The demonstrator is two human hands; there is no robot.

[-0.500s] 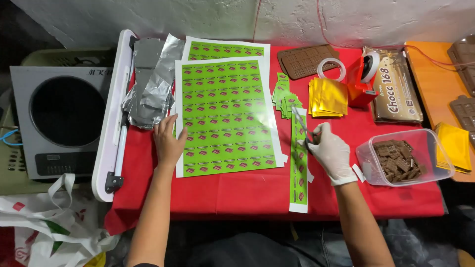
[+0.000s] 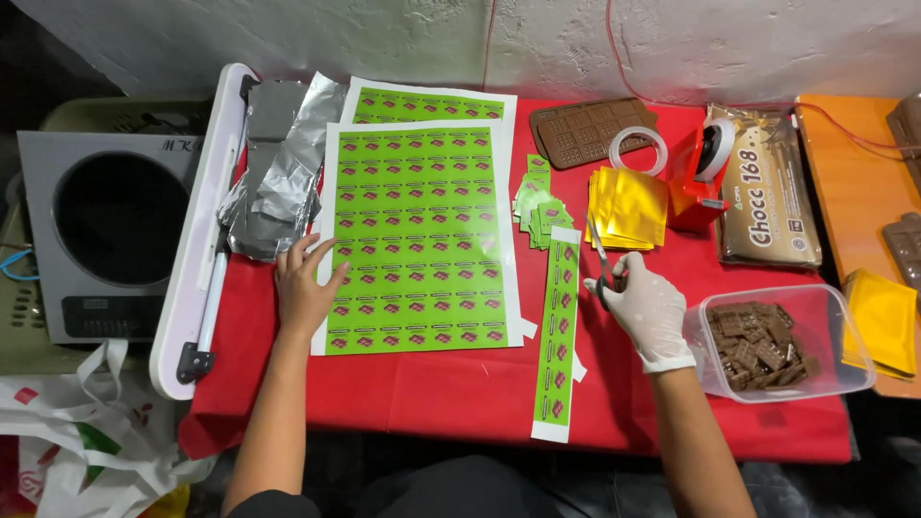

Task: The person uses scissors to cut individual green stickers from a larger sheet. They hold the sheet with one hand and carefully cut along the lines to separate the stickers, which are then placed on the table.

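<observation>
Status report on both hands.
Left hand flat on green label sheet. Gloved right hand holds scissors beside cut strip. Nothing in the way.

Table cloth (image 2: 460, 403) red; orange board (image 2: 854, 182) at its right edge. Label sheets (image 2: 417, 235) bright green, rows of small dark-red marks, white margins; cut strip (image 2: 556, 326) same pattern, as are the loose cut labels (image 2: 537, 203). Right hand (image 2: 648, 307) in a white glove, left hand (image 2: 305, 288) bare. Scissors (image 2: 602, 254) silver blades, dark handles. Foil (image 2: 273, 187) near the table's left edge crumpled silver. Wrapper stack (image 2: 625, 206) shiny yellow-gold; another stack (image 2: 883, 317) at the right edge yellow. Tape dispenser (image 2: 696, 177) red. Mould (image 2: 585, 129) brown grid. Clear tub (image 2: 782, 341) with brown pieces. Paper cutter (image 2: 206, 221) white.
</observation>
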